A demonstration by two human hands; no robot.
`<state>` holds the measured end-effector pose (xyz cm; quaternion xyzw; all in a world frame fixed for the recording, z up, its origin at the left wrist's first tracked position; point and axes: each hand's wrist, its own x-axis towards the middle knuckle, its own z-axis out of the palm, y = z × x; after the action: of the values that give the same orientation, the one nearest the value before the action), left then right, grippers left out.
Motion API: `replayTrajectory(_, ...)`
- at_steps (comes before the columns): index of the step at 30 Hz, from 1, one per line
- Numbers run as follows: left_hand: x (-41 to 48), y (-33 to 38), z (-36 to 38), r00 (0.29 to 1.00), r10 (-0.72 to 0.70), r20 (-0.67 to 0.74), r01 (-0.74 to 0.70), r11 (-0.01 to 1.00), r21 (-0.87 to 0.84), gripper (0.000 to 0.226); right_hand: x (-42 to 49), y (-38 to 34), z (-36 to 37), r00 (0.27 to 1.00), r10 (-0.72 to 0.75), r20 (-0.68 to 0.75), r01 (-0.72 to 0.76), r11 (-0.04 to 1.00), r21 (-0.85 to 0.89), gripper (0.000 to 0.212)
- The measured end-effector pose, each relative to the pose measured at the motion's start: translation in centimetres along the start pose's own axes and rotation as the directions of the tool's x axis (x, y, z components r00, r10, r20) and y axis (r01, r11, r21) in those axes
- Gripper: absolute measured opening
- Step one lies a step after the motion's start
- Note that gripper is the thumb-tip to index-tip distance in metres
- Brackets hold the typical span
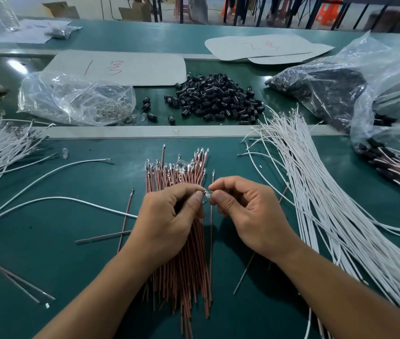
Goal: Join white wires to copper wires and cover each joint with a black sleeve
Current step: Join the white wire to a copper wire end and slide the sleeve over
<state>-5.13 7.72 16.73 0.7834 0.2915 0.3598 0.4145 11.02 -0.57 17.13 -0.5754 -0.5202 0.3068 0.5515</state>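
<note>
Nearest to us, the bundle of copper wires [181,277] lies lengthwise on the green table [47,277]. It passes under both wrists, with its terminal ends pointing away.

Above the bundle, the left hand [169,216] and the right hand [245,214] meet fingertip to fingertip. Each has thumb and forefinger closed in a pinch on one small clear part [207,195], held between them off the table. A single copper wire [211,231] runs in line with the pinch. A lone white wire [71,200] comes in from the left and vanishes behind the left hand. We cannot tell whether either end sits inside the grip.

We judge the step in hand to be the joining itself, with no sleeve yet fitted. To do it well, we advise:
- keeping both pinches close to the joint so the thin ends do not buckle;
- lining the ends up straight before pressing them home;
- proving the seat with a light pull.

The fingers hide the joint, so we cannot confirm seating.

Further out, the stock of white wires [328,204] fans along the right side. Beyond the table's rail, the loose pile of black sleeves [218,99] lies straight ahead, and we judge it the next thing needed. A clear bag [79,94] sits to its left.
</note>
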Motion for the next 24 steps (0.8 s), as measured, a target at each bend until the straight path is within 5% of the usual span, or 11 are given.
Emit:
replayTrajectory(16,-0.27,0.29,-0.11,0.991,0.134,0.018,-0.135,0.988,0.073,0.015,-0.08,0.28,-0.05,0.999,-0.033,-0.018,0.031,0.995,-0.099,0.011)
replayTrajectory(24,-0.34,0.69,0.19,0.996,0.093,-0.009,-0.092,0.995,0.023,0.014,-0.1,0.04,0.52,0.995,-0.081,-0.049,0.078,0.995,-0.066,0.018)
